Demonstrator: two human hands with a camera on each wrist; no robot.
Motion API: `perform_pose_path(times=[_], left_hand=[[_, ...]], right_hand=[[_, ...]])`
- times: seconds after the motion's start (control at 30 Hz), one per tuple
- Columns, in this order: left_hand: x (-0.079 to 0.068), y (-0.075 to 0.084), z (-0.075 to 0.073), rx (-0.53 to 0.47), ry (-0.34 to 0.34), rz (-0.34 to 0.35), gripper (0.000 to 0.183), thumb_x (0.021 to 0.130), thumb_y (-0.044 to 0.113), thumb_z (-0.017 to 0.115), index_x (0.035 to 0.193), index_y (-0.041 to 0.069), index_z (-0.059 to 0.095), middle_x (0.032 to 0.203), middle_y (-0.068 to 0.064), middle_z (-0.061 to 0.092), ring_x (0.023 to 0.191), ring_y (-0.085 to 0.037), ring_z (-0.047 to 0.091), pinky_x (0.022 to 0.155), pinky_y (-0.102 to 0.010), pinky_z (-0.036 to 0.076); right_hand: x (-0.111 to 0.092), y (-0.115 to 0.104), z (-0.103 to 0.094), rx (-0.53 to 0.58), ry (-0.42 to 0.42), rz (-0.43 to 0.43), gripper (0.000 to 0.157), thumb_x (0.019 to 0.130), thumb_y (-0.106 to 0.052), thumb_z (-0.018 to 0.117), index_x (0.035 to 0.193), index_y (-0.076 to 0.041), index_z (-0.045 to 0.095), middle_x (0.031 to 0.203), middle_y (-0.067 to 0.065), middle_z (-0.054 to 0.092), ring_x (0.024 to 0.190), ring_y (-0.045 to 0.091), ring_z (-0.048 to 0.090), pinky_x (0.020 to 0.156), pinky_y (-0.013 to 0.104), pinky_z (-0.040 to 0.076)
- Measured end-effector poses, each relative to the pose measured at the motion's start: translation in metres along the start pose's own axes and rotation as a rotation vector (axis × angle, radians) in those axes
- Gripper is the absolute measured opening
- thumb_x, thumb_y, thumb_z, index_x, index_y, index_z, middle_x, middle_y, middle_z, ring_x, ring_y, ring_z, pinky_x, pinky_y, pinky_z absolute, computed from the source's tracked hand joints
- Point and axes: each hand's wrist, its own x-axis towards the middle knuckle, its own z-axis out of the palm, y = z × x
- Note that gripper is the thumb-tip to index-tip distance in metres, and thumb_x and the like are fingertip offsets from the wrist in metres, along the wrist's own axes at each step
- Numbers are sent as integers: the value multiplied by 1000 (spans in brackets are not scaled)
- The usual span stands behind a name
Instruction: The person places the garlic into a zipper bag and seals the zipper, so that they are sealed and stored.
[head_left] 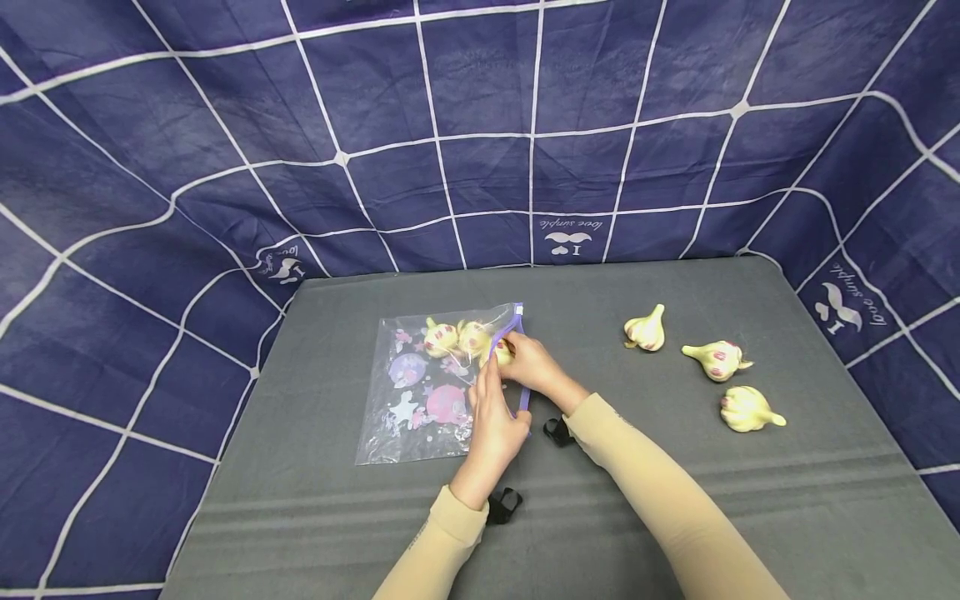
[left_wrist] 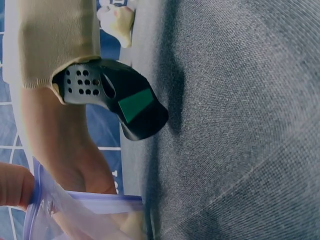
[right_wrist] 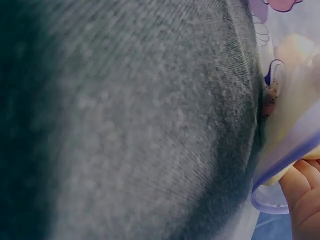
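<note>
A clear zip bag (head_left: 382, 417) with a purple edge and printed shapes lies flat, its mouth facing right. Two garlic bulbs (head_left: 442, 339) are inside it, near its far side. My left hand (head_left: 495, 421) holds the bag's mouth apart, fingers on the upper edge and thumb near the zip strip. At that mouth my right hand (head_left: 534, 367) grips another garlic bulb (head_left: 497, 353), partly covered by the fingers and the bag's edge. In the right wrist view, the right fingers (right_wrist: 305, 192) are on the pale bulb by the purple strip (right_wrist: 290, 157).
Three loose garlic bulbs (head_left: 647, 328) lie on the right side of the grey table (head_left: 600, 492). Blue cloth (head_left: 480, 183) with white lines stands round the back and sides. Black wrist mounts (head_left: 504, 505) sit under both wrists.
</note>
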Motion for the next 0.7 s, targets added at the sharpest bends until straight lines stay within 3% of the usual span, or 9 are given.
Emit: perform_pose_path(times=[0.13, 0.23, 0.4, 0.53, 0.7], left_hand=[[0, -1, 1, -7, -12, -12, 100, 63, -7, 64, 154, 1, 23, 151, -21, 35, 121, -42, 40, 103, -55, 37], [0, 0, 1, -18, -16, -20, 99, 64, -7, 64, 154, 1, 23, 152, -23, 33, 127, -43, 37, 105, -56, 36], [1, 1, 0, -36, -12, -20, 97, 64, -7, 63, 153, -1, 24, 152, -24, 32, 130, -45, 35, 107, -58, 34], [1, 1, 0, -33, -13, -20, 98, 64, -7, 64, 153, -1, 24, 152, -23, 33, 127, -43, 36, 106, -57, 35], [1, 2, 0, -32, -4, -13, 98, 64, -6, 64, 153, -1, 24, 152, -24, 33, 125, -43, 38, 105, -56, 35]], right_hand=[[3, -1, 3, -50, 24, 0, 41, 80, -22, 77, 112, 0, 63, 99, 11, 65, 87, 22, 60, 85, 39, 52], [5, -2, 4, -77, 26, -4, 27, 82, -21, 76, 95, -3, 62, 83, 6, 57, 74, 19, 52, 71, 33, 48], [7, -2, 5, -103, 25, -16, 26, 82, -21, 76, 79, -8, 54, 72, 0, 45, 65, 15, 44, 60, 25, 37], [6, -1, 4, -86, 32, -19, 24, 82, -22, 76, 83, -6, 57, 73, 3, 51, 67, 17, 48, 63, 28, 41], [1, 0, 0, -58, 47, -48, 36, 80, -23, 77, 107, -1, 65, 98, 14, 69, 90, 25, 65, 84, 38, 53]])
